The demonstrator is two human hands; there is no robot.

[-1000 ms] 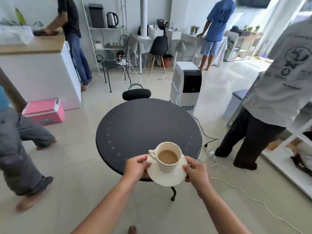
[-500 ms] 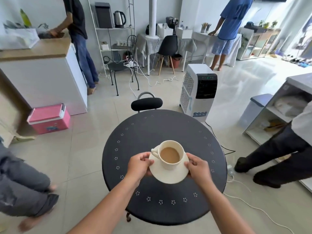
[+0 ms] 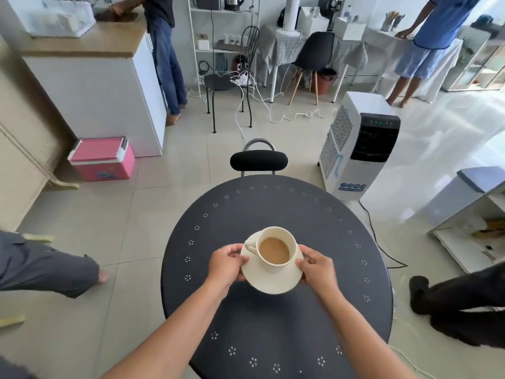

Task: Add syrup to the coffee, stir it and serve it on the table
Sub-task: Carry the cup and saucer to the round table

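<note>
1. Count: one cup (image 3: 276,248), cream-coloured and filled with light brown coffee (image 3: 274,251); one matching saucer (image 3: 269,283) beneath it; one round dark table (image 3: 276,324) with small white flower marks near its rim.
2. Your left hand (image 3: 225,262) is curled closed on the saucer's left edge, thumb on top of the rim. Your right hand (image 3: 317,269) is closed the same way on the right edge. Both hands grip the saucer only; neither touches the cup.
3. The cup stands upright between your two hands, handle turned toward your left hand. Whether the saucer rests on the table or is just above it cannot be told.
4. Surroundings: one black chair (image 3: 259,160) is tucked in straight beyond your hands, at the table's far edge. One white air cooler (image 3: 355,143) stands beyond and to the right of your right hand. One pink cooler box (image 3: 102,158) sits on the floor well beyond and left of your left hand. A leg in grey trousers (image 3: 41,265) is out to the left of your left hand; dark-trousered legs (image 3: 464,305) are to the right of your right hand.
5. Obstructions: the tabletop around your hands carries only the cup and saucer.
6. Change: against the frame half a second ago, the table fills more of the view and the cup sits nearer its centre. Your grip is unchanged.
</note>
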